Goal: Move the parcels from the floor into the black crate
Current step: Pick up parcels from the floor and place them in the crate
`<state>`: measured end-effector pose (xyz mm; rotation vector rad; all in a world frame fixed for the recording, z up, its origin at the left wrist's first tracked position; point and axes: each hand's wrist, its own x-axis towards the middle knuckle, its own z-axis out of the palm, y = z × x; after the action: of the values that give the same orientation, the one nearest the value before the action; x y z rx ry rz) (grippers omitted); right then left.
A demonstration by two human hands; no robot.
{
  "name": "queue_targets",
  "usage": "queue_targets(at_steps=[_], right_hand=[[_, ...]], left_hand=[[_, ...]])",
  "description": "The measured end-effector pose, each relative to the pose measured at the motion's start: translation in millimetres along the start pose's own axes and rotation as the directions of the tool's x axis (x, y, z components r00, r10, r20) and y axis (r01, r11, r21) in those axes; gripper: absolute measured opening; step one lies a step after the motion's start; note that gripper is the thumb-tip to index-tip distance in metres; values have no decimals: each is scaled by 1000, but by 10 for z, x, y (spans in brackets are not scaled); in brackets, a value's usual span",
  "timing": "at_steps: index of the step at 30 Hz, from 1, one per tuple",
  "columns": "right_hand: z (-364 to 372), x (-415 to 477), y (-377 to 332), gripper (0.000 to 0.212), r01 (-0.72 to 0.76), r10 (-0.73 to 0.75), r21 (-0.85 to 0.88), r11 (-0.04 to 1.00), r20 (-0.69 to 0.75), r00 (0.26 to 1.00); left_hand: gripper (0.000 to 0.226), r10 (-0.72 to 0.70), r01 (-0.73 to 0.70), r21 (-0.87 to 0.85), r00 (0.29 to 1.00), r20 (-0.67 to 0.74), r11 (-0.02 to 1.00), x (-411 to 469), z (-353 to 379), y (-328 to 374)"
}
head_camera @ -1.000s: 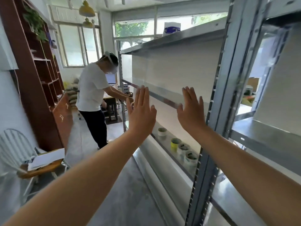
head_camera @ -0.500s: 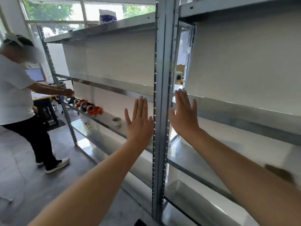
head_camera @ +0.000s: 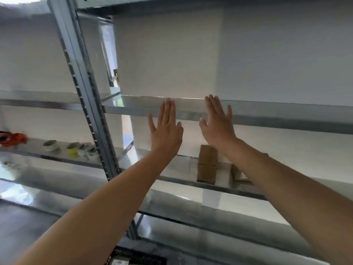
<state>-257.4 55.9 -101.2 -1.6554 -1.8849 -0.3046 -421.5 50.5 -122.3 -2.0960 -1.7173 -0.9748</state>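
Note:
My left hand [head_camera: 165, 129] and my right hand [head_camera: 217, 122] are raised side by side in front of a metal shelving unit, fingers straight, palms facing away, holding nothing. A brown cardboard parcel [head_camera: 207, 163] lies on a shelf board below my right wrist, and a second box [head_camera: 236, 172] shows partly behind my right forearm. At the bottom edge of the view a dark crate-like thing [head_camera: 137, 258] with something white inside is partly visible. No parcels on the floor are in view.
A grey upright post [head_camera: 84, 88] of the shelving stands left of my hands. Several tape rolls [head_camera: 76, 148] and an orange object [head_camera: 13, 139] sit on the left shelf. Shelf boards [head_camera: 286, 115] run across at hand height and below.
The view has swung right along the shelving; the other person has left the frame. Both hands stay raised and flat, and the cardboard parcel has come into sight.

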Motion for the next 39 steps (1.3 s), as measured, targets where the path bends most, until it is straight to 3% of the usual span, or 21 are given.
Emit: queue_targets(at_steps=[12, 23, 33, 39], right_hand=[[-1426, -1827, 2522, 64, -353, 353, -206, 912, -42, 935], [-2547, -3290, 3692, 64, -608, 588, -391, 691, -186, 787], [-2822, -3808, 4139, 66, -756, 757, -495, 429, -259, 599], [-2770, -3659, 4284, 66, -787, 799, -493, 371, -262, 541]], left_hand=[[63, 328, -303, -163, 933, 152, 939, -809, 661, 3012], [62, 600, -518, -421, 796, 83, 745, -1529, 816, 5132], [62, 746, -565, -610, 662, 66, 555, -2042, 1200, 5899], [62, 781, -538, -670, 615, 103, 512, -1805, 1478, 5978]])
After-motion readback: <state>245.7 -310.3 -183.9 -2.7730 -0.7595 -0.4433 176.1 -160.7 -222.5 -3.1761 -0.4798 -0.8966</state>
